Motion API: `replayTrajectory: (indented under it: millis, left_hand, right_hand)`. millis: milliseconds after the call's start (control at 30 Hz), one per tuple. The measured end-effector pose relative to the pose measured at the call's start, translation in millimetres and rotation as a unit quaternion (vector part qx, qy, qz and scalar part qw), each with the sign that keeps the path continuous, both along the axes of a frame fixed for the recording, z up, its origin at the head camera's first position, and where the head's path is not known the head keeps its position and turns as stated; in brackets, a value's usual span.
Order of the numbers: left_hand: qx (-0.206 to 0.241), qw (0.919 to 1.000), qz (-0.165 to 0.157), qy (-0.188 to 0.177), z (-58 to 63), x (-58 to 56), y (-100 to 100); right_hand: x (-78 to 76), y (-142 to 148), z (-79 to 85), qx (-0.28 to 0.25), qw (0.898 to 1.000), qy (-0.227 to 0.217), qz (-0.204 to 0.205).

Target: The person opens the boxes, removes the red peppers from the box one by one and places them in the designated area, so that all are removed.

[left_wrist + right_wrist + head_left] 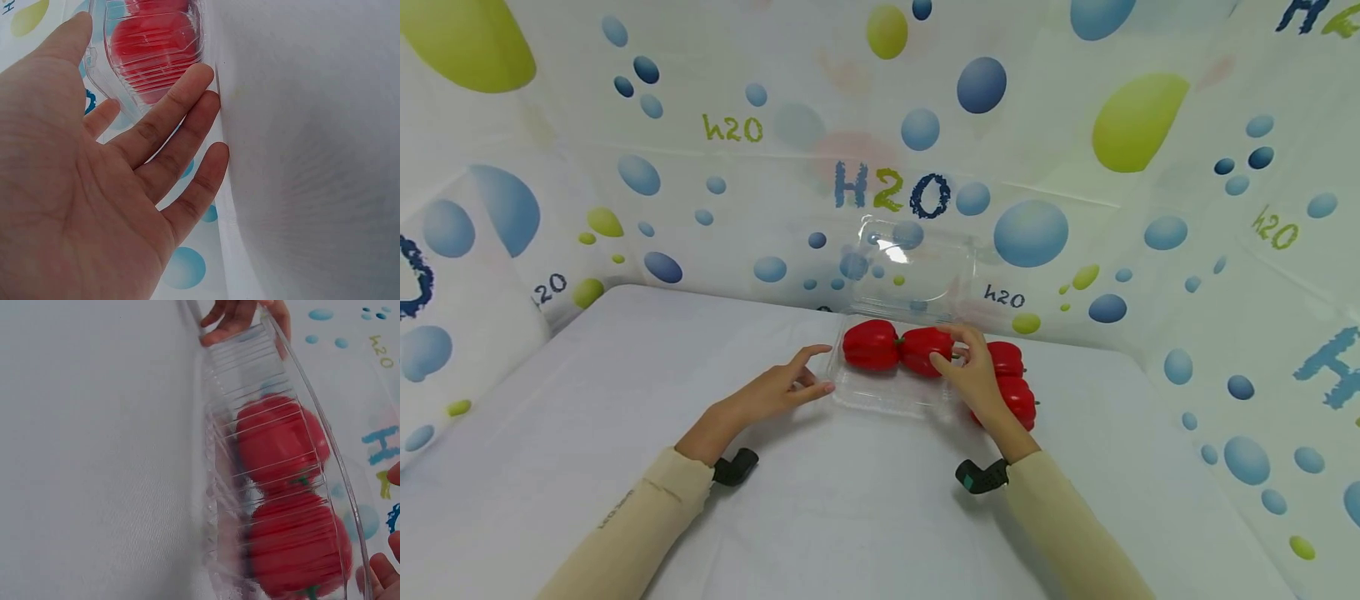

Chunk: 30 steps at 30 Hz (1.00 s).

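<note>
A clear plastic clamshell box [880, 400] sits on the white table with its lid [917, 267] raised at the back. Two red bell peppers lie side by side inside, a left one [871, 345] and a right one [925, 350] with a green stem. My right hand [973, 367] is over the box's right end, thumb and fingers spread about the right pepper. In the right wrist view its fingertips [381, 572] show above the rim, level with the pepper's top. Fingers extended, my left hand [775, 392] is at the box's left side, fingertips [200, 75] close by the wall.
Two more red bell peppers, a rear one [1004, 358] and a front one [1018, 402], lie on the table right of the box, partly behind my right hand. A patterned backdrop [760, 217] with blue and green dots rises behind the white tabletop [842, 508].
</note>
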<state>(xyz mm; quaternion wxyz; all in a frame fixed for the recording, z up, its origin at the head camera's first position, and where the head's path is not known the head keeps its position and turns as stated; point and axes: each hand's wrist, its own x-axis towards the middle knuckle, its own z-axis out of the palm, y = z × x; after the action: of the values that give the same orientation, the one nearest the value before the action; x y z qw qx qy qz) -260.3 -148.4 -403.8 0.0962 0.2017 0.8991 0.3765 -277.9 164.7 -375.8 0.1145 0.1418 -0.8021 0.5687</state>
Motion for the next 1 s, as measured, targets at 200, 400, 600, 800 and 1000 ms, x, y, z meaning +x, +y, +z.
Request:
replayTrajectory:
  millis: [200, 400, 600, 800, 1000]
  left_hand:
    - [-0.001, 1.0, 0.0, -0.001, 1.4, -0.4, 1.2]
    - [-0.005, 1.0, 0.003, -0.003, 2.0, -0.4, 1.4]
    - [-0.009, 0.9999, 0.006, -0.006, 0.6, -0.9, 1.6]
    - [-0.01, 0.9999, 0.006, -0.005, 0.2, -0.4, 1.9]
    - [-0.008, 0.9999, 0.007, -0.007, 1.4, 0.5, 1.3]
  right_hand:
    - [-3.8, 2.3, -0.4, 0.005, 1.0, -0.012, 0.002]
    - [-5.9, 3.9, 0.1, 0.023, 0.999, -0.032, -0.005]
    - [-12.1, 5.7, -1.5, 0.066, 0.996, -0.056, 0.008]
    - [-16.1, 6.4, -2.3, 0.091, 0.993, -0.066, 0.016]
    - [-17.1, 5.7, 0.2, 0.115, 0.99, -0.079, 0.021]
